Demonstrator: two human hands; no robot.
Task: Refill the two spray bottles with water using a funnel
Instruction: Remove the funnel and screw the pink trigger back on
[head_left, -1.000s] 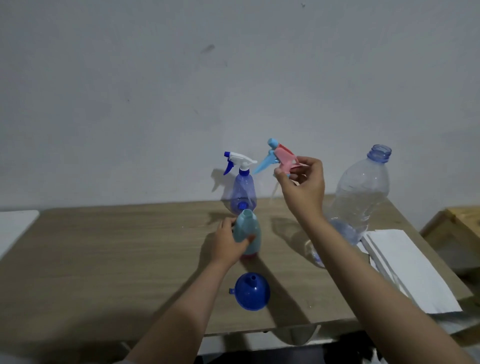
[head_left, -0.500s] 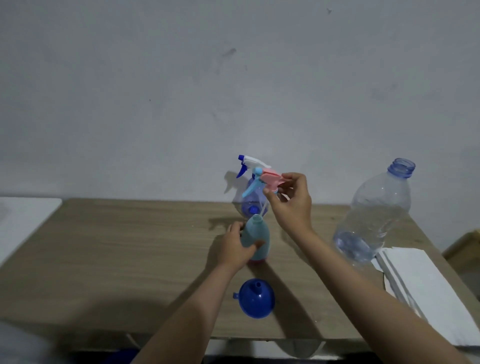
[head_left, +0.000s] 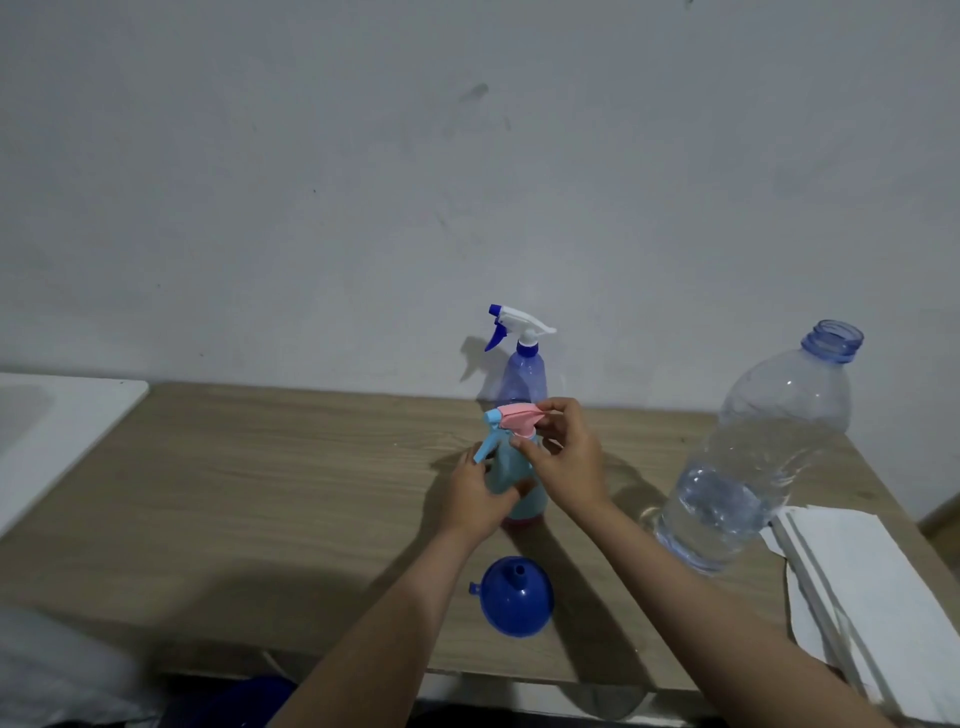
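Note:
A light blue spray bottle (head_left: 514, 480) stands upright at the middle of the wooden table (head_left: 260, 483). My left hand (head_left: 475, 493) grips its body. My right hand (head_left: 566, 457) holds the pink and blue spray head (head_left: 511, 423) on the bottle's neck. Behind it, near the wall, stands a purple spray bottle (head_left: 522, 376) with its white and blue spray head on. A blue funnel (head_left: 516, 603) lies mouth down near the table's front edge. At the right stands a large clear water bottle (head_left: 753, 467), uncapped and partly filled.
White paper sheets (head_left: 862, 587) lie at the table's right front corner. A white surface (head_left: 52, 431) adjoins the table on the left. A grey wall rises directly behind the table.
My right hand has brought the pink spray head down from the air onto the neck of the light blue bottle. My left hand has kept its grip on the bottle.

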